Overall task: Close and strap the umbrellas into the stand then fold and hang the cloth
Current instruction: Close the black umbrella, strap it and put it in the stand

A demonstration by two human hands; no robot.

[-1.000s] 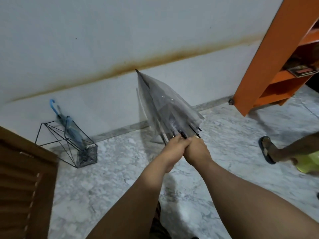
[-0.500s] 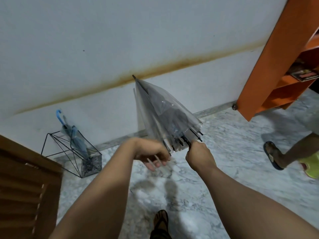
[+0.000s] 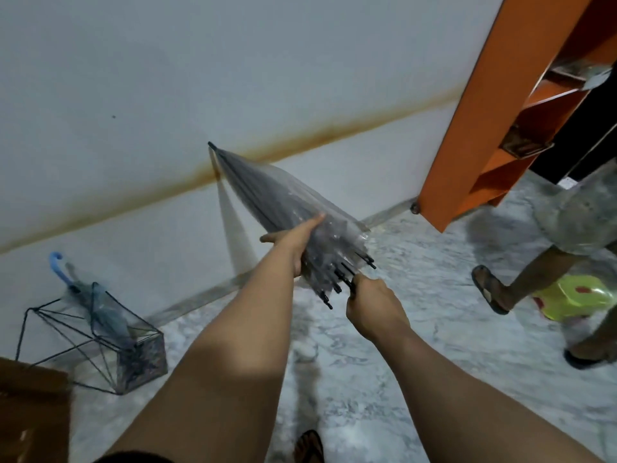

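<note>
- The clear umbrella point(image 3: 280, 208) sits at the centre of the frame, folded down but loose, its tip pointing to the upper left toward the stained wall point(image 3: 167, 95) and its black rib ends fanned out at the lower right.
- The right hand point(image 3: 374, 309), just below and right of centre, is closed in a fist around the shaft or handle below the rib ends; the handle itself is hidden inside the fist.
- The left hand point(image 3: 297, 238) lies open and fairly flat against the near side of the canopy, fingers stretched along the plastic, thumb spread to the left; it presses the folds, it does not grip.
- The canopy looks like thin, slick film: light, floppy, prone to springing back open and sliding under a palm. The ribs are thin and probably bend easily, so squeezing is best done around the whole bundle, not on one rib.
- A good hold, I judge, is the stiff shaft for carrying and a wrap of the hand around the lower canopy near the rib ends, where a strap would go; I cannot make out the strap.
- The wire stand point(image 3: 96, 342) sits at the lower left on the marble floor point(image 3: 434, 379), already holding a blue umbrella point(image 3: 100, 309) leaning with its hooked handle up.
- The stand looks light and open, so it may tip if the umbrella is dropped in hard.
</note>
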